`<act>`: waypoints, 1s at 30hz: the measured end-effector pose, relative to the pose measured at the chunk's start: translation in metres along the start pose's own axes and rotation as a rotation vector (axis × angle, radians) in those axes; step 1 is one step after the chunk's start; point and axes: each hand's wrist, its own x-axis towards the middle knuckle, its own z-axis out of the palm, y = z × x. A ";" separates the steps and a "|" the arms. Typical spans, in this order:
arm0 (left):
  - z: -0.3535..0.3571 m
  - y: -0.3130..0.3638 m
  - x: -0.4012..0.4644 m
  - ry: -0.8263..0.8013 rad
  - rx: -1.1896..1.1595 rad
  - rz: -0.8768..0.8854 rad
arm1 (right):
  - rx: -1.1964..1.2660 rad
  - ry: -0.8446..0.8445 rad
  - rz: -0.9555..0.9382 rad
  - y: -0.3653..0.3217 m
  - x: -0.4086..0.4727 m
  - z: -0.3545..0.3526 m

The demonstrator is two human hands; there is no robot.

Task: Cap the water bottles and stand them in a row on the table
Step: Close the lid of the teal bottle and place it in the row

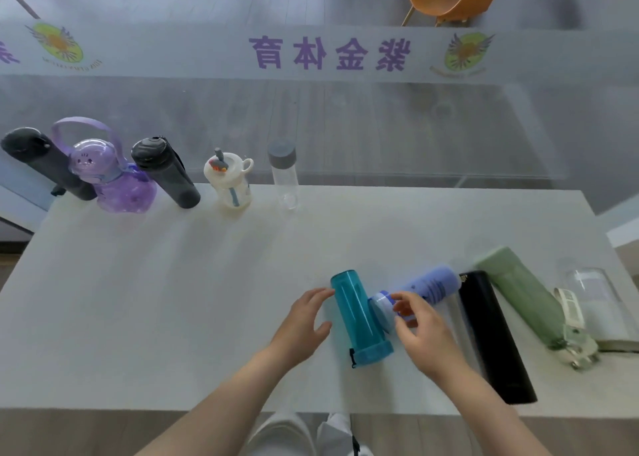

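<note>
Currently both hands work at the near middle of the worktop (173, 282). The left hand (304, 324) has its fingers (316, 295) spread and loosely curved, tips at or just beside the left wall of the teal bottle (356, 317); whether they touch cannot be told. That bottle lies on its side, cap (375, 352) fitted and turned toward the person.

The right hand (422, 334) has thumb and fingers (403, 305) pinched on a blue-and-white cap (380, 308), which sits at the mouth of the lilac bottle (432, 284). Whether that cap is seated cannot be told. The lilac bottle lies on its side, running away beyond the right fingertips, its cap end against the teal bottle.

Right of the right hand lie a black flask (494, 338), a green bottle (518, 296) and a clear bottle (598, 303), all on their sides.

Well beyond the fingers, along the far left edge, five capped bottles stand in a row: a dark bottle (45, 162), a purple bottle (114, 182), a second dark bottle (166, 172), a white straw cup (230, 182) and a clear tube bottle (284, 175).
</note>
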 end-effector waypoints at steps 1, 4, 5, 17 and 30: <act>0.007 0.002 -0.005 -0.009 0.025 0.039 | -0.005 -0.012 0.012 0.007 -0.009 0.002; 0.025 0.007 -0.016 -0.035 0.162 0.156 | -0.025 -0.055 0.065 0.025 -0.029 0.011; 0.030 0.008 -0.017 -0.038 0.216 0.186 | -0.025 -0.074 0.094 0.030 -0.034 0.016; 0.047 0.018 -0.024 0.001 0.454 0.216 | 0.194 -0.120 0.352 0.027 -0.042 0.055; 0.031 0.017 -0.044 0.096 0.305 0.142 | -0.117 0.012 -0.026 0.008 -0.043 0.029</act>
